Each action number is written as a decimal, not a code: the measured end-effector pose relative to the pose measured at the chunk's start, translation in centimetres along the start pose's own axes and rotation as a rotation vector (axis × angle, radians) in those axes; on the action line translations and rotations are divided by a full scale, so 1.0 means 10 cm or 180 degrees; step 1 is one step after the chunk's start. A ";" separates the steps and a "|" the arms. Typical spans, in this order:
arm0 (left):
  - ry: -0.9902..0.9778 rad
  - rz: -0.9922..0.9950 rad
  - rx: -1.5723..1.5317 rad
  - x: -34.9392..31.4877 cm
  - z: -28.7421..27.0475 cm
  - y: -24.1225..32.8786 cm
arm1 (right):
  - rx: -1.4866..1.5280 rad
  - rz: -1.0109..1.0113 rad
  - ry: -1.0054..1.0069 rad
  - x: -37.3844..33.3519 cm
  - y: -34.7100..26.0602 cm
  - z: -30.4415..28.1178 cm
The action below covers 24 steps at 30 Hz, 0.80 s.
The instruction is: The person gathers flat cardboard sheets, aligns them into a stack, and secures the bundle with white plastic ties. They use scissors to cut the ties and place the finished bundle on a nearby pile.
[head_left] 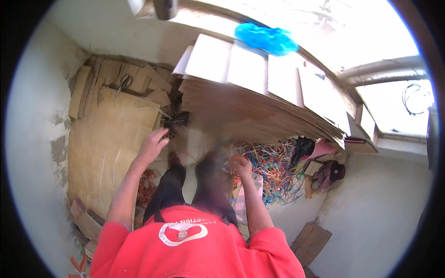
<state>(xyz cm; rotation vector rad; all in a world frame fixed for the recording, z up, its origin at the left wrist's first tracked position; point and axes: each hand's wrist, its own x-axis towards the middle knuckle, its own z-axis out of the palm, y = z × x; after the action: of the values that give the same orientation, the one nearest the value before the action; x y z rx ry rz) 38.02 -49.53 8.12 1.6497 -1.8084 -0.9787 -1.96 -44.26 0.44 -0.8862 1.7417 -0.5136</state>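
Note:
My left hand (154, 145) reaches forward over the gap beside the wooden board, fingers apart, with nothing visible in them. Just beyond its fingertips is a small dark object (175, 124), too unclear to name. My right hand (240, 165) is held in front of my right leg, its fingers curled closed. What it holds, if anything, I cannot make out. Behind and beside that hand lies a heap of thin multicoloured strips (273, 162). Ahead of both hands rises a thick stack of cardboard sheets (241, 104), their front edges blurred in the middle.
A large wooden board (106, 148) is at the left, with scissors (123, 84) on cardboard pieces behind it. A blue plastic bag (266, 39) rests on the stack by the window. A cardboard box (311, 243) stands by the right wall, and orange-handled pliers (79, 266) lie lower left.

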 end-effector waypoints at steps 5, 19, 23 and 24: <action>0.0600 0.1328 0.0664 1.39 -0.20 1.49 | 0.0739 0.0153 0.0292 -0.15 0.08 -0.45; -0.0298 0.1846 0.3750 3.73 0.19 2.22 | 0.1955 0.0135 0.0842 -0.27 0.21 -0.68; -0.0337 0.1236 0.4049 3.86 0.05 2.30 | 0.2329 0.0014 0.1250 -0.35 -0.10 -0.68; -0.0319 0.1618 0.3876 3.86 0.00 2.29 | 0.2309 -0.0085 0.1416 -0.38 -0.21 -0.67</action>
<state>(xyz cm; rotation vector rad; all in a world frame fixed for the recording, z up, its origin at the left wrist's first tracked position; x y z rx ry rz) 18.28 -87.37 22.05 1.4887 -2.9444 0.4095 -6.97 -43.17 6.52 -0.2821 1.7248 -1.3324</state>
